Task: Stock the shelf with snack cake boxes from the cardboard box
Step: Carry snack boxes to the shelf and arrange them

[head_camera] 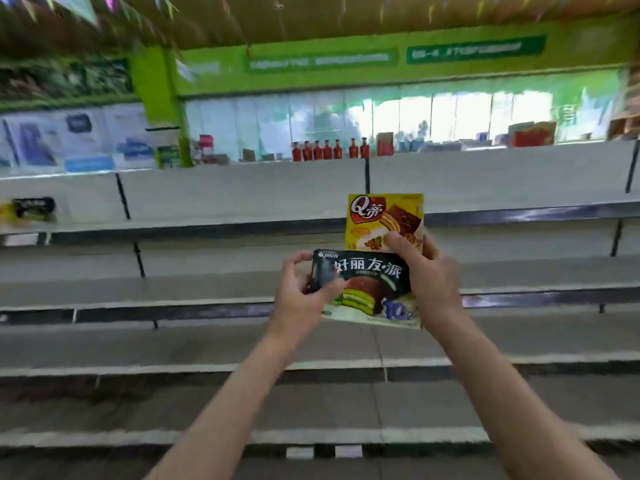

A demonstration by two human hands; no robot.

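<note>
I hold two snack cake boxes in front of the grey shelving. A dark box [367, 282] with white lettering and a green layered cake picture is nearest me. Behind and above it stands a yellow box [381, 216] with a red logo. My left hand [301, 289] grips the dark box at its left end, thumb over the front. My right hand [429, 271] curls round the right sides of both boxes, thumb on the yellow one's lower front. The cardboard box is out of view.
Grey shelf tiers [207, 303] run across the whole view at several heights. A dark and yellow box [33, 207] sits on an upper tier at far left. Red bottles [329, 150] and packets line the top ledge before a bright window.
</note>
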